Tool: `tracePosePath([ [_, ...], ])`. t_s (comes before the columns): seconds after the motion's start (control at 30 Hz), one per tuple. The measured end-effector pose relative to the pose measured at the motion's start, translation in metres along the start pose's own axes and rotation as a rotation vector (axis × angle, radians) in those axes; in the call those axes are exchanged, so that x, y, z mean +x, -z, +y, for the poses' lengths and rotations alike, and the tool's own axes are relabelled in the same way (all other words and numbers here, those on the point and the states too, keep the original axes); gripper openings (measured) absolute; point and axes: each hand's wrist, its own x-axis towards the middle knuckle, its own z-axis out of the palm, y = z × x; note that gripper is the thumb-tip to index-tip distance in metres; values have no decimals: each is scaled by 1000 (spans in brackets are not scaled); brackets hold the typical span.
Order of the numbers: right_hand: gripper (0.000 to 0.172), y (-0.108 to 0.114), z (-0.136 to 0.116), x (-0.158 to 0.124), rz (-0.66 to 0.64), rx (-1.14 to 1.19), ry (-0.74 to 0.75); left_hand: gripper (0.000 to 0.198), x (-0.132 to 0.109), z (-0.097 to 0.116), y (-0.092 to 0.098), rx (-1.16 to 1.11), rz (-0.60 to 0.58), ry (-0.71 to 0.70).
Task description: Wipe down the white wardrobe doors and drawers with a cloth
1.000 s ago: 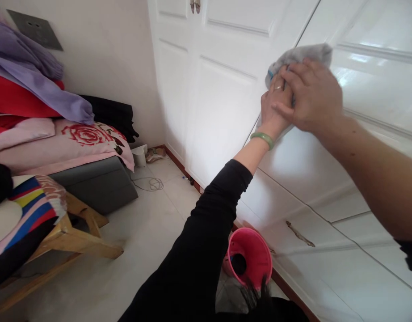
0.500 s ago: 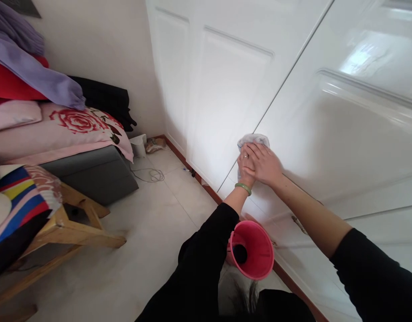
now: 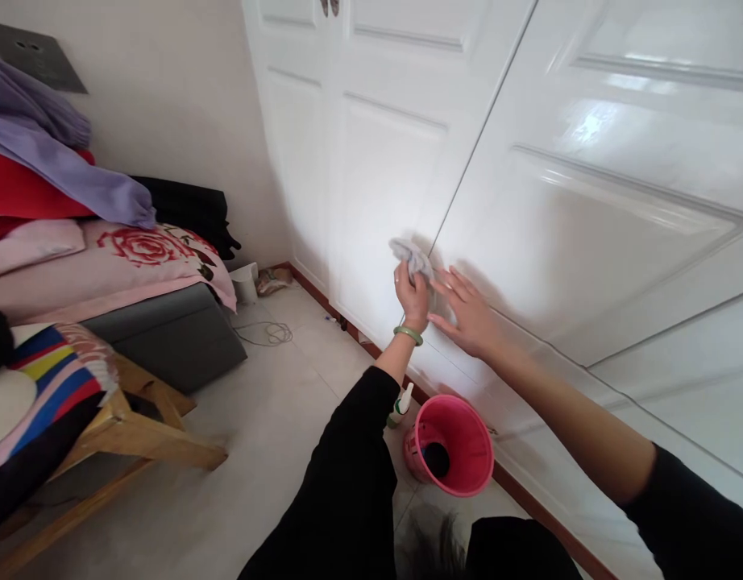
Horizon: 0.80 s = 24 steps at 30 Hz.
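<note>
My left hand [image 3: 413,296], with a green bangle at the wrist, is closed on a small grey cloth [image 3: 411,255] and presses it against a white wardrobe door [image 3: 383,169] near the seam between two doors. Just to the right, my right hand [image 3: 468,313] lies open with its fingers spread flat on the adjoining white door panel [image 3: 589,225], apart from the cloth. Both sleeves are black.
A pink bucket [image 3: 450,445] stands on the tiled floor below my hands beside a small white bottle with a green cap [image 3: 400,406]. At left are a wooden bench [image 3: 135,423] with striped cloth, a grey bed base [image 3: 166,334] piled with bedding, and a cable [image 3: 268,331] on the floor.
Both hands swept the cloth down the door from high up. My right hand has since come off my left hand and now rests flat on the door beside it.
</note>
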Motion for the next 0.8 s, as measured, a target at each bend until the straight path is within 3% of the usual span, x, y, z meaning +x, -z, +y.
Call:
tracePosePath([
  [0.07, 64, 30, -6, -39, 178, 10, -8, 47, 27, 18, -15, 45, -49, -108],
  [0.17, 61, 59, -14, -108, 340, 3, -125, 61, 53, 52, -48, 215, -186, -284],
  [0.23, 62, 66, -16, -146, 389, -21, -239, 74, 51, 75, -71, 282, -196, -281],
  [0.3, 64, 70, -12, -166, 431, -66, -318, 79, 32, 98, -91, 313, -201, -269],
  [0.37, 69, 76, -2, -166, 477, -130, -352, 78, 1, 120, -104, 346, -263, -363],
  [0.47, 73, 92, 20, -146, 538, -222, -354, 71, -55, 144, -114, 327, -428, -602],
  [0.6, 72, 96, 50, -129, 530, -287, -346, 54, -119, 146, -122, 291, -641, -837],
  [0.7, 73, 78, 67, -141, 487, -345, -331, 50, -136, 131, -124, 274, -802, -913],
  [0.8, 75, 60, 76, -157, 452, -403, -296, 46, -128, 115, -124, 241, -844, -961],
])
